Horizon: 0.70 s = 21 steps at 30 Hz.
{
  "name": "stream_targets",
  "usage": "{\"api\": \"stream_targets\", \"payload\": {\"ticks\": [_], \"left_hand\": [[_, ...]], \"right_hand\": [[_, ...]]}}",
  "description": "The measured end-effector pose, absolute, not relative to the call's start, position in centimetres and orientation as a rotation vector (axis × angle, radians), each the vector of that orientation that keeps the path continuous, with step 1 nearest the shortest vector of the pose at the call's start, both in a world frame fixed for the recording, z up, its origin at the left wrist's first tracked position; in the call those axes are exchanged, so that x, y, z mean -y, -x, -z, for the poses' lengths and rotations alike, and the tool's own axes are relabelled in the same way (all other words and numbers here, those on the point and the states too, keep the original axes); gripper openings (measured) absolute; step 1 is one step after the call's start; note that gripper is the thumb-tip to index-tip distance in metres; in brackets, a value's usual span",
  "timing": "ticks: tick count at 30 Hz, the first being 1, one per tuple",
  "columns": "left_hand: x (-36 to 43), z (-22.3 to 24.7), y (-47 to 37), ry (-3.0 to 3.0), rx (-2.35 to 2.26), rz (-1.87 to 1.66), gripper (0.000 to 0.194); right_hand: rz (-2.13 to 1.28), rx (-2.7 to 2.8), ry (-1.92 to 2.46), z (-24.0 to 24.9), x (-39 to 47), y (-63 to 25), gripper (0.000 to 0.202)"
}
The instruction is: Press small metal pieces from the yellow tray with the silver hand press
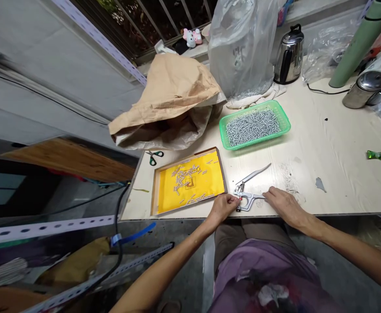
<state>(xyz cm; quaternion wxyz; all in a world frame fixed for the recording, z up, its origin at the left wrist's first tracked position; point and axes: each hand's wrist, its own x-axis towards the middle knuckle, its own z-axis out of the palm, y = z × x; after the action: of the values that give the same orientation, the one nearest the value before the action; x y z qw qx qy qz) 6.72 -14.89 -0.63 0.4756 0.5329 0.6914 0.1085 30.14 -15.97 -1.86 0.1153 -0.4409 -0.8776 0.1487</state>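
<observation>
Silver spring-loaded pliers (249, 201) lie at the table's front edge, one handle angled up and away from the other. My left hand (223, 209) is closed in a pinch at the head of the pliers, beside a small red part. What sits between its fingertips is too small to make out. My right hand (284, 208) has its fingers closed on the end of the lower handle. Left of the pliers is a shallow tray (155, 195) with a yellow lining, on which many small metal pins (186, 176) are scattered. Behind stands a green plastic basket (223, 134) full of similar metal pieces.
Scissors (154, 157) lie beyond the tray's far left corner. A large brown paper bag (177, 87) stands behind the tray. Farther back are a plastic bag (242, 48), a steel kettle (289, 56) and a green flask (356, 48). Green-wrapped sweets (375, 155) lie at the right.
</observation>
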Motion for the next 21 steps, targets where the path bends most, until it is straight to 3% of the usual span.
{"api": "stream_targets", "payload": {"ticks": [21], "left_hand": [[14.82, -0.13, -7.26, -1.078, -1.592, -0.079, 0.019]], "right_hand": [[-0.420, 2.570, 1.258, 2.48, 16.33, -30.20, 0.017]]}}
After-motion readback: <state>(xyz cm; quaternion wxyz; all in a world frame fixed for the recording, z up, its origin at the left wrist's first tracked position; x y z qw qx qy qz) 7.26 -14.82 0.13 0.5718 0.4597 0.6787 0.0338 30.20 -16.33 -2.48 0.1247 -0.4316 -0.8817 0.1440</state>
